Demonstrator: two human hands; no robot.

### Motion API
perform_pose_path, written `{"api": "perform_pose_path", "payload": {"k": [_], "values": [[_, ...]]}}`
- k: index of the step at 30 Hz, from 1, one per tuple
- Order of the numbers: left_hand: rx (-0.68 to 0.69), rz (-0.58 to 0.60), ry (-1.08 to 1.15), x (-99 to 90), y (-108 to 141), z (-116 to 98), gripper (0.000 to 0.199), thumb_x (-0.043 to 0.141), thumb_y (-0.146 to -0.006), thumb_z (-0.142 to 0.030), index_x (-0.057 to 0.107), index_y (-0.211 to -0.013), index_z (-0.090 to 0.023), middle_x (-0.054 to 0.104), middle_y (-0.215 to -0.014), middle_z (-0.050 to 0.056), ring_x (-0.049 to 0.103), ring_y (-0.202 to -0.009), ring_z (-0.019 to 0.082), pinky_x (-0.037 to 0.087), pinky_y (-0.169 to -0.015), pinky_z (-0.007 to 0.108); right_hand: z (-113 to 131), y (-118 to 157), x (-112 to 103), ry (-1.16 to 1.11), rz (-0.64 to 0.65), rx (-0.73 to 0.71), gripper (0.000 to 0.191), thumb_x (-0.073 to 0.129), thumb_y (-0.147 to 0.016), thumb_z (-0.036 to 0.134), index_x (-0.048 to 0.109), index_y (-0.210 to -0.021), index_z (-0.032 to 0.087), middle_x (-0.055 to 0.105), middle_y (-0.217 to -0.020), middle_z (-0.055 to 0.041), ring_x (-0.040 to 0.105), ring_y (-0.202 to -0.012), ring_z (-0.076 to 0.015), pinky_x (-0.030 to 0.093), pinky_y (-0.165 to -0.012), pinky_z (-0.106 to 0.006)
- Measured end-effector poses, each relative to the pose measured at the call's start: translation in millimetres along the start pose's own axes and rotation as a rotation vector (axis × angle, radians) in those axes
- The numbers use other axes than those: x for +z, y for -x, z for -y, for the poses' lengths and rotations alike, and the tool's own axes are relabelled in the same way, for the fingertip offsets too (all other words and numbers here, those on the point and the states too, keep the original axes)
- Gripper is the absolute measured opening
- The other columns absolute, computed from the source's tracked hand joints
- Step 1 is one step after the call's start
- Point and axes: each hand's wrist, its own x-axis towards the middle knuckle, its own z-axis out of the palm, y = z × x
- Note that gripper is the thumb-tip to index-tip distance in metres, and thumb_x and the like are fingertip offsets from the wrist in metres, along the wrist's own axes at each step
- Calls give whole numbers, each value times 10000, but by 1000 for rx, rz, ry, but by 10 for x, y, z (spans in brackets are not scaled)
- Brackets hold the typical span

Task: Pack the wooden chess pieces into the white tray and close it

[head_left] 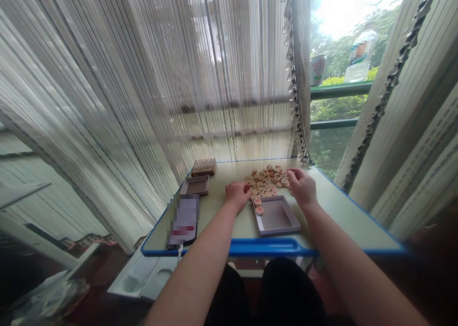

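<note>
Left hand [237, 195] and right hand [303, 185] curl half-closed beside round pieces [266, 183], their grip unclear.

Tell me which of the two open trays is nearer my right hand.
The tray on the right, holding two round pieces, close to your right hand. The other tray lies farther left, beyond the phone.

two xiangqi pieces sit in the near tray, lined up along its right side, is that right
Not quite: the head view shows the two xiangqi pieces in the near tray lined up along its left side, not its right.
</note>
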Motion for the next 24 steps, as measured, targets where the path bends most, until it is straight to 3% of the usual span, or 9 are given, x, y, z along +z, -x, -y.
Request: {"api": "perform_pose_path", "payload": {"k": [4, 7, 11, 14, 19, 24], "values": [[-41, -84, 81, -9, -13, 46, 313, 582, -753, -318, 610, -1045, -206, 690, -915, 38, 590, -927, 208, 370, -851, 352, -30, -23, 0, -52, -2, 8, 356, 435, -771, 411, 668, -846, 153, 671, -689, -76, 599, -648, -206, 427, -610, -291], [-20, -161, 119, -19, 6, 70, 340, 601, -756, -320, 584, -1069, -189, 683, -935, 38, 584, -939, 190, 383, -868, 337, -4, 7, 15, -109, 104, -57, 354, 428, -785, 400, 658, -894, 154, 668, -697, -64, 591, -620, -185, 438, -592, -281], [56, -198, 194, -26, 97, 24, 288, 623, -743, -330, 620, -986, -174, 674, -911, 44, 581, -909, 169, 419, -846, 297, 89, 145, 83, 56, 414, -378, 212, 519, -744, 312, 681, -830, 205, 682, -747, -46, 578, -735, -198, 440, -689, -308], [37, -204, 264, -33, 166, -48, 244, 632, -732, -329, 638, -909, -160, 672, -874, 49, 591, -838, 154, 448, -790, 277, 136, 253, 152, 146, 526, -550, 185, 565, -723, 275, 683, -859, 231, 683, -757, -33, 561, -799, -210, 432, -742, -325], [-7, -261, 279, -93, 241, -133, 209, 625, -737, -312, 637, -874, -154, 666, -858, 52, 590, -781, 143, 460, -750, 270, 129, 254, 150, 102, 478, -542, 222, 587, -722, 294, 670, -912, 214, 656, -894, -60, 564, -855, -215, 443, -771, -337], [24, -242, 342, -117, 358, -171, 231, 636, -727, -313, 621, -902, -163, 659, -880, 39, 586, -729, 116, 472, -722, 244, 149, 212, 71, -18, 566, -410, 238, 575, -729, 287, 660, -933, 200, 661, -796, -29, 567, -686, -157, 458, -676, -284]]}}
